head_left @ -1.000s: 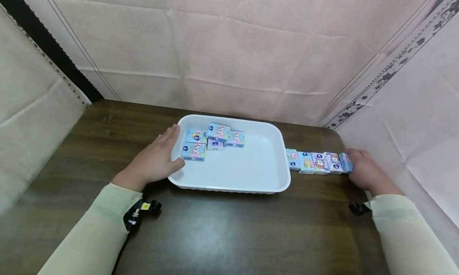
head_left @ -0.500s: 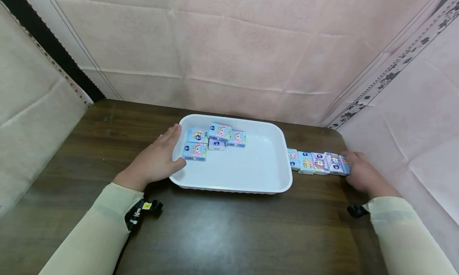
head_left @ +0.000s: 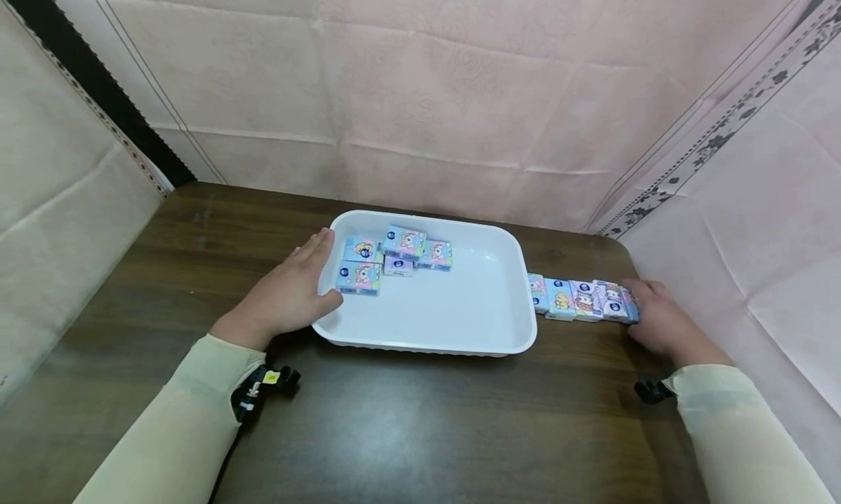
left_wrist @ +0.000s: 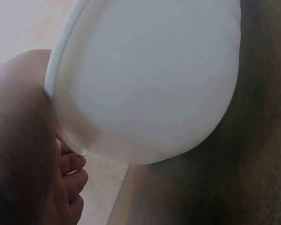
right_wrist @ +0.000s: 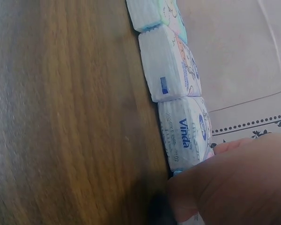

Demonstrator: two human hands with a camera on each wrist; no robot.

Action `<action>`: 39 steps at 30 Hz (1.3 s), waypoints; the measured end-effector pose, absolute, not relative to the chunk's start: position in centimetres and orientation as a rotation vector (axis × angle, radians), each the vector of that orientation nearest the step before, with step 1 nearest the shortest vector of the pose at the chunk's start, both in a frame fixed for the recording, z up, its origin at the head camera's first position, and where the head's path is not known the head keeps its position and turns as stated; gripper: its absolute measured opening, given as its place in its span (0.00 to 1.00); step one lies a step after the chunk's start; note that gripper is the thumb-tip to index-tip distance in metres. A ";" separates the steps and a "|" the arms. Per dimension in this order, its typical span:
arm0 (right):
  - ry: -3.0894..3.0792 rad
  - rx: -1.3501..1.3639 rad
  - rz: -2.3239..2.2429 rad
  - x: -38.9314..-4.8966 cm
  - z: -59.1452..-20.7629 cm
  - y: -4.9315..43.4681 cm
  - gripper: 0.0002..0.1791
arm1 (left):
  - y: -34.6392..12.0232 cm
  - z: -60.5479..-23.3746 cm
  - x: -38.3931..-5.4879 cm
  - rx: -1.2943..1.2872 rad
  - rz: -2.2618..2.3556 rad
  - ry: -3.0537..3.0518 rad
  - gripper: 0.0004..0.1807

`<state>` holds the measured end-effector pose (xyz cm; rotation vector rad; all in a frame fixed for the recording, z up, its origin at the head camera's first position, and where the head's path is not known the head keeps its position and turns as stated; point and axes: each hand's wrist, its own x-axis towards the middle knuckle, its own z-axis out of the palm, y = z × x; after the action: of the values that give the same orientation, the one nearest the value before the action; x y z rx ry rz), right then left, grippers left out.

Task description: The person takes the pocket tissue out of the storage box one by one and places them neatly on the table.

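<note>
My left hand (head_left: 282, 296) holds the left end of the white tray (head_left: 453, 314), its thumb over the rim and its fingers along the outside. Several small tissue packs (head_left: 358, 277) lie at the left inside the tray, one of them resting on others. To the tray's right stretches a row of several tissue packs (head_left: 585, 301), printed with cartoon figures. At that row's right end, my right hand (head_left: 666, 321) grips the last pack (head_left: 630, 305), mostly covered by the fingers. In the right wrist view, the neighbouring pack (right_wrist: 185, 133) bears the word Vinda.
The brown wooden table (head_left: 394, 424) extends in front of the tray. Pale cloth walls (head_left: 420, 102) stand behind and at both sides, the right one close beside my right hand. The tray's right rim adjoins the row's left end.
My right hand has moved slightly left with the end pack, which now sits tighter against the row and is more covered. The left hand stays on the tray.
</note>
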<state>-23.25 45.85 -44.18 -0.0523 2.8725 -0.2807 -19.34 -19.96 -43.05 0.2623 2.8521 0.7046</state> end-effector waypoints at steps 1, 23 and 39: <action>2.872 -0.048 -0.282 -23.2 -44.2 45.8 0.54 | -20.0 -43.1 -19.3 0.262 0.706 2.853 0.62; 2.916 -0.325 -0.231 -22.6 -38.2 38.7 0.54 | -20.0 -43.3 -19.4 0.273 0.702 2.866 0.62; 2.891 -0.647 -0.546 -22.4 -35.1 25.9 0.31 | -20.2 -43.6 -19.6 0.293 0.699 2.867 0.62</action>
<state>-22.41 25.86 -35.15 -0.6466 2.8906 -0.5464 -19.59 -20.22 -43.62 0.2926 2.8667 0.6985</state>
